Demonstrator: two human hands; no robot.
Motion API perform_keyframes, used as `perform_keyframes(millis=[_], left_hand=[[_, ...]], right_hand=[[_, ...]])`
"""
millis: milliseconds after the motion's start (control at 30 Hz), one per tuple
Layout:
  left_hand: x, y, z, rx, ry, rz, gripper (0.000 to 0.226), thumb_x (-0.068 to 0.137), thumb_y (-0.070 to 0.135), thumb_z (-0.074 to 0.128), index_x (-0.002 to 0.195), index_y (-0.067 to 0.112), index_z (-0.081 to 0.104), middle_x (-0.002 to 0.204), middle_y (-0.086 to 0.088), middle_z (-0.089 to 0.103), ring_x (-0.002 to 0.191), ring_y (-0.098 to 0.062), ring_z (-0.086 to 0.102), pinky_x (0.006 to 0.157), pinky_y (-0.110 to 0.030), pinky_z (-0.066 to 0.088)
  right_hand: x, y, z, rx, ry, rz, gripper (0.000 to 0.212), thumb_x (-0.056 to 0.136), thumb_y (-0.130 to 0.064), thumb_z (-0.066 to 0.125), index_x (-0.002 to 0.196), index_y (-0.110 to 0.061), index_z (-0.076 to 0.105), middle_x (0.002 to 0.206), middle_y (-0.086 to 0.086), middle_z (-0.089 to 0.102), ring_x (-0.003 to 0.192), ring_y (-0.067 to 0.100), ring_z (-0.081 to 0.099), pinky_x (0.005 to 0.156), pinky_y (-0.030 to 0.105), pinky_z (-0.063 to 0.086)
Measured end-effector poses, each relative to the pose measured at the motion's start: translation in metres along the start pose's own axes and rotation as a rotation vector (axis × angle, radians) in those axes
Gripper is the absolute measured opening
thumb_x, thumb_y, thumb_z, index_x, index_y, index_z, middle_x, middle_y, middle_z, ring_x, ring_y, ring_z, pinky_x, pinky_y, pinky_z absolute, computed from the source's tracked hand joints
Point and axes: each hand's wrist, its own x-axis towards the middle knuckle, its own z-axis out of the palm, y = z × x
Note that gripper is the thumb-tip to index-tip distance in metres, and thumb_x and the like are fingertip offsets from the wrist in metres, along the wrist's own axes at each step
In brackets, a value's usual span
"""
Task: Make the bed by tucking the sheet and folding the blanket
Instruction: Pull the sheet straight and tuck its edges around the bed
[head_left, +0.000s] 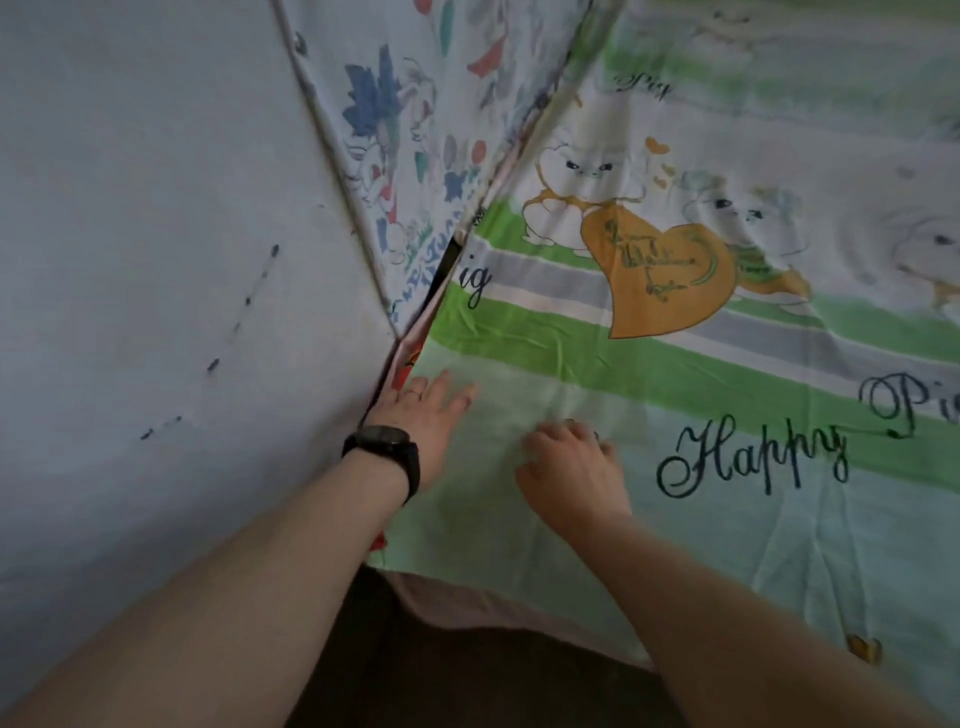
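A light sheet with green stripes, cartoon animals, an orange heart and the words "Happy Pig" covers the mattress. My left hand, with a black watch on the wrist, lies flat with fingers spread at the sheet's left edge, right by the narrow gap along the wall. My right hand rests on the sheet a little to the right, fingers curled down into the fabric. A strip of red-patterned cloth shows in the gap under the sheet's edge.
A pale wall with dark marks stands close on the left. A flowered cloth hangs at the far corner behind the bed. Dark clothing fills the bottom middle, at the sheet's near edge.
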Motion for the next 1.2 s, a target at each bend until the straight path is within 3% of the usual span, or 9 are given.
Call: perform_keyframes(millis=[100,200,300,433,667,800,900,1000,1200], left_hand=[[0.029,-0.003,0.02,0.147,-0.355,-0.232,0.042,0.091,0.021,0.043,0.131,0.016,0.05,0.135,-0.002,0.051,0.121,-0.018,0.051,0.078,-0.028,0.042],[0.05,0.011,0.017,0.144,-0.346,-0.211,0.035,0.093,0.021,0.04,0.121,0.011,0.059,0.123,-0.007,0.06,0.111,-0.023,0.057,0.061,-0.024,0.035],[0.035,0.094,-0.041,0.248,-0.103,0.084,0.03,0.093,0.018,0.038,0.109,0.018,0.063,0.113,-0.001,0.066,0.105,-0.02,0.062,0.076,-0.027,0.044],[0.012,0.23,-0.081,0.022,0.034,0.376,0.03,0.093,0.016,0.033,0.117,0.019,0.051,0.123,-0.007,0.058,0.109,-0.027,0.058,0.087,-0.038,0.049],[-0.05,0.47,-0.096,-0.255,-0.02,0.746,0.038,0.096,0.02,0.034,0.133,0.025,0.04,0.135,0.0,0.043,0.118,-0.024,0.05,0.086,-0.038,0.043],[-0.081,0.564,-0.096,-0.232,-0.019,0.883,0.042,0.095,0.037,0.041,0.134,0.025,0.039,0.132,-0.001,0.043,0.115,-0.022,0.049,0.09,-0.037,0.045],[-0.102,0.62,-0.082,0.042,0.04,0.905,0.071,0.085,0.058,0.05,0.139,0.018,0.028,0.136,-0.006,0.034,0.125,-0.026,0.037,0.101,-0.041,0.036],[-0.109,0.653,-0.066,0.233,-0.018,0.77,0.086,0.087,0.044,0.055,0.147,0.014,0.001,0.145,-0.009,0.013,0.138,-0.028,0.019,0.108,-0.05,0.024],[-0.094,0.666,-0.075,-0.022,0.019,0.687,0.055,0.084,0.007,0.054,0.132,0.02,0.03,0.129,-0.008,0.035,0.118,-0.029,0.042,0.087,-0.039,0.044]], right_hand=[[-0.007,0.036,-0.024,-0.015,0.026,-0.078,0.03,0.091,-0.033,0.041,0.112,-0.024,0.061,0.108,0.003,0.068,0.1,0.029,0.062,0.076,0.034,0.047],[-0.015,0.091,-0.04,0.049,0.099,-0.048,0.036,0.092,-0.027,0.042,0.127,-0.026,0.053,0.122,0.0,0.061,0.112,0.024,0.057,0.083,0.036,0.049],[-0.042,0.169,-0.051,0.073,0.124,0.072,0.036,0.092,-0.023,0.043,0.127,-0.024,0.054,0.123,0.003,0.058,0.117,0.026,0.052,0.087,0.037,0.046],[-0.106,0.281,-0.058,0.03,0.084,0.219,0.039,0.091,-0.021,0.044,0.128,-0.026,0.053,0.127,0.001,0.055,0.12,0.024,0.049,0.092,0.036,0.043],[-0.252,0.457,-0.07,-0.002,0.054,0.388,0.041,0.091,-0.019,0.045,0.132,-0.021,0.046,0.129,0.001,0.051,0.118,0.023,0.049,0.088,0.038,0.046],[-0.321,0.534,-0.072,-0.09,-0.004,0.34,0.036,0.092,-0.038,0.05,0.123,-0.021,0.045,0.121,-0.001,0.051,0.111,0.02,0.052,0.087,0.034,0.046],[-0.362,0.58,-0.065,-0.241,-0.113,0.202,0.05,0.085,-0.055,0.055,0.12,-0.02,0.047,0.119,0.0,0.049,0.112,0.02,0.051,0.092,0.033,0.043],[-0.377,0.614,-0.047,-0.361,-0.13,0.159,0.072,0.063,-0.054,0.075,0.12,-0.018,0.053,0.117,0.005,0.055,0.108,0.025,0.057,0.09,0.038,0.049],[-0.361,0.62,-0.036,-0.26,0.03,0.16,0.065,0.076,0.001,0.056,0.134,-0.021,0.037,0.127,0.004,0.05,0.107,0.031,0.055,0.077,0.04,0.049]])
